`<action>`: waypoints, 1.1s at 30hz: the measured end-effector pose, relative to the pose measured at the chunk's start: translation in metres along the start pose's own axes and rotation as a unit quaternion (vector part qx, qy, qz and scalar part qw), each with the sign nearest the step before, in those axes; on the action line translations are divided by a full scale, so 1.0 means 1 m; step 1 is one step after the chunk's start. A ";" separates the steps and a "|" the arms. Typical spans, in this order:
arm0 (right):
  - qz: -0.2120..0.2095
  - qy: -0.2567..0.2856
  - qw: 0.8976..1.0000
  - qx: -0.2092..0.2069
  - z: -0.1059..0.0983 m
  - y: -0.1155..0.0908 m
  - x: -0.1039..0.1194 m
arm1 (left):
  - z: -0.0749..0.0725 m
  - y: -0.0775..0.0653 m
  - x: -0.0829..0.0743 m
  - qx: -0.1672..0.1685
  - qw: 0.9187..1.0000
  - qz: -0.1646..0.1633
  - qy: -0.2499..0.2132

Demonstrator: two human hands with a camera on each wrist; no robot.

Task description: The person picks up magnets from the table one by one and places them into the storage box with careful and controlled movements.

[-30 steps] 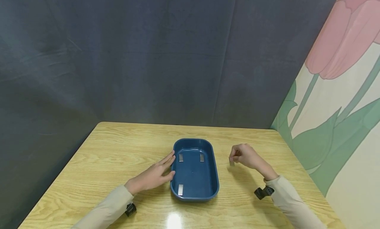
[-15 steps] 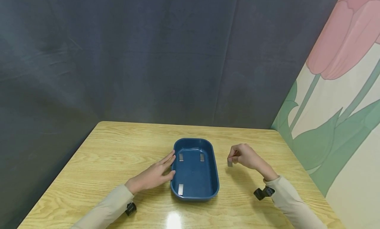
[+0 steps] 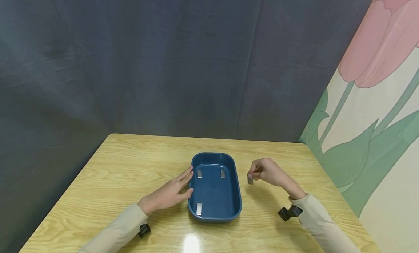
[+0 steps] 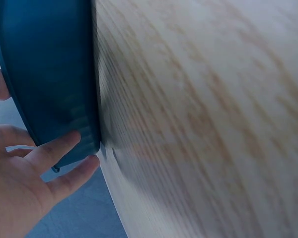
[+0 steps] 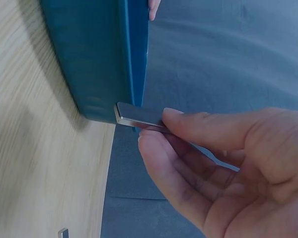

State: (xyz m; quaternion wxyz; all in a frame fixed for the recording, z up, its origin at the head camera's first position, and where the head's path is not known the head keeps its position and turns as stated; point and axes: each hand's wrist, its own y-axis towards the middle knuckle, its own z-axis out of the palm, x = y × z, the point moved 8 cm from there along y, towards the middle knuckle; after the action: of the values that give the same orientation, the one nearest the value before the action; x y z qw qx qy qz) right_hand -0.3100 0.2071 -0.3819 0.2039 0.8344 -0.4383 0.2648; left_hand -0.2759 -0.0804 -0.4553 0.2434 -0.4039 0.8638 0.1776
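My right hand [image 3: 270,172] is just right of the blue tray [image 3: 240,202]. Between thumb and fingertips it pinches a small flat metal bar [image 3: 250,179], held above the table; the right wrist view shows the silvery bar [image 5: 139,117] in front of the tray's side. My left hand [image 3: 168,195] touches the tray's left side with fairly straight, spread fingers; in the left wrist view, fingertips [image 4: 69,141] lie along the outer wall. Inside the tray are similar bars at back left [image 3: 199,173], back right [image 3: 223,174] and front left [image 3: 199,209].
The wooden table [image 3: 137,154] carries the tray near its middle. One more small metal piece [image 5: 63,233] lies on it in the right wrist view. A dark curtain [image 3: 183,63] hangs behind, and a wall painted with tulips [image 3: 363,111] stands at the right.
My right hand has moved slightly left toward the tray, carrying the metal bar. The left hand, the tray and the bars inside stay as they were.
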 end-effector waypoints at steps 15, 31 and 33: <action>-0.003 0.054 0.998 0.020 0.006 0.005 0.011 | 0.001 0.000 0.001 0.002 1.000 -0.003 -0.002; -0.017 0.081 0.996 0.045 0.017 0.012 0.029 | 0.001 0.000 0.002 0.001 1.000 -0.006 -0.008; -0.014 0.084 0.995 0.050 0.019 0.013 0.029 | 0.001 0.000 0.002 0.001 1.000 -0.006 -0.008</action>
State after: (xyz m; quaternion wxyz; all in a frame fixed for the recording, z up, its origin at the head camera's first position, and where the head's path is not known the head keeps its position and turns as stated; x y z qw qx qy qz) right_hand -0.3018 0.1711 -0.3775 0.2020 0.8242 -0.3946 0.3524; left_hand -0.2765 -0.0813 -0.4575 0.2513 -0.4076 0.8595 0.1784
